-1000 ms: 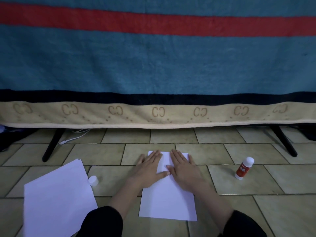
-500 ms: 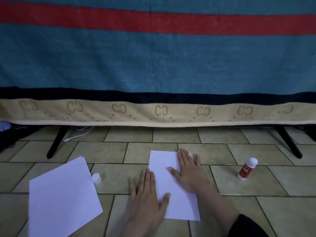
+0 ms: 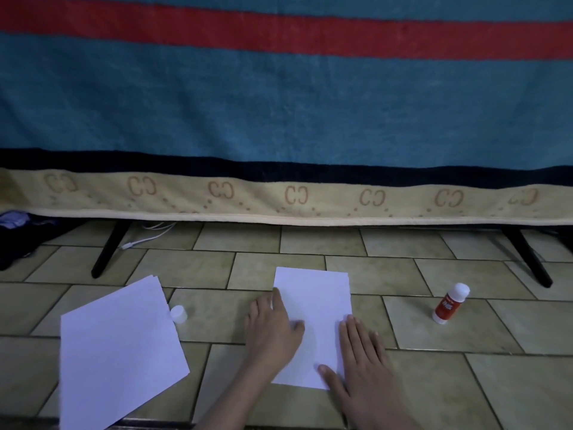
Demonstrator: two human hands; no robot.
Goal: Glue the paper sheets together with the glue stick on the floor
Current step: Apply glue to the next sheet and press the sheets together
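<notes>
Pressure evenly: we keep left hand (image 3: 273, 330) and right hand (image 3: 361, 358) flat, unclenched, smoothing glued sheets (image 3: 313, 318) from centre outward.

Two bare forearms reach forward from the bottom edge, both hands palm down and flat. The left hand (image 3: 273, 332) lies a little farther forward, its fingers straight and held close together, pointing ahead and slightly right, the thumb spread out to the right. The right hand (image 3: 362, 356) sits nearer the body and apart from the left, fingers straight and together, pointing ahead and slightly left, its thumb stretched out to the left. Neither hand curls around anything. The left forearm angles in from lower left; the right forearm angles in from lower right
</notes>
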